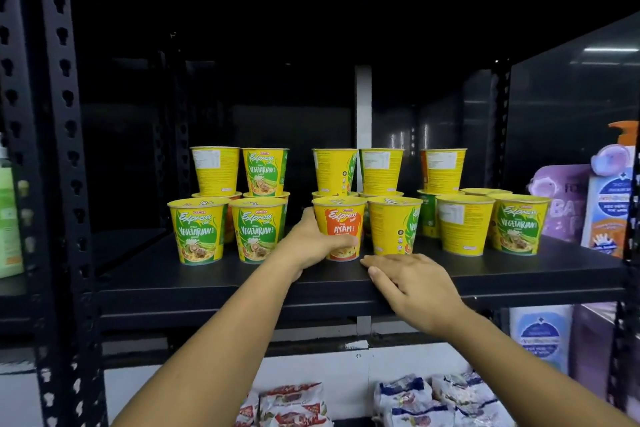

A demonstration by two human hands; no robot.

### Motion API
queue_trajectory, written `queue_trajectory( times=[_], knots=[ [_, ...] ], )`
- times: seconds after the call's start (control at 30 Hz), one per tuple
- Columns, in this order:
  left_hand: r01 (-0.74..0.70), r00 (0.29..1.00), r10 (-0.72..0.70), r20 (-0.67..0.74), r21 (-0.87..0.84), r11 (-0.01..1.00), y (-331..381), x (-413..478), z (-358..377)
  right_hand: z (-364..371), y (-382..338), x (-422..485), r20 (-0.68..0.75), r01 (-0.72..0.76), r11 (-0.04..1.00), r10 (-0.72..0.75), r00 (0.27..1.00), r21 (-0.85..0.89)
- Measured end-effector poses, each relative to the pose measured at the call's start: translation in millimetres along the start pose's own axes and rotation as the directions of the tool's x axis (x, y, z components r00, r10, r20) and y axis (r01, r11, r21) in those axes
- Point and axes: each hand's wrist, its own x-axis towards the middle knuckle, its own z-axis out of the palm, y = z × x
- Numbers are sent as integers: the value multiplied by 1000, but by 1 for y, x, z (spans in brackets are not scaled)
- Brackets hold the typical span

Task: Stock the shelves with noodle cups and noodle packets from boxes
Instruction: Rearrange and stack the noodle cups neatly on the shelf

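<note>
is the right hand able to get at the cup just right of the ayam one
Probably yes: the right hand rests open on the shelf edge directly in front of that cup, with nothing between them.

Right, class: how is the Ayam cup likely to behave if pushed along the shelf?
It may tip if pushed high up: the Ayam cup is narrower at its base than at its rim. It is probably light, since the left hand alone grips it.
</note>
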Motion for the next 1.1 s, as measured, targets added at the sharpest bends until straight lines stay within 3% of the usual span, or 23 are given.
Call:
queue_trajectory(
  times=[0.17,0.4,0.8,0.9,1.0,1.1],
  knots=[
    [10,995,-14,-99,-36,999,-8,1,3,4,1,-2,-76,28,999,-26,997,24],
    [14,1000,-14,-26,-14,1000,-8,2,5,11,3,-3,-143,43,999,-39,989,24],
    [-17,998,24,-55,122,992,-12,3,7,14,4,-3,-237,83,996,-75,969,22],
    [-30,980,82,-179,278,960,-12,-4,10,12,3,-3,-240,81,997,-75,968,14],
    [0,895,182,-408,409,913,-11,-13,13,8,1,-3,-214,64,998,-57,975,25],
    [-105,874,292,-387,437,893,-12,-18,13,3,0,-4,-167,49,997,-39,985,55]
  ],
)
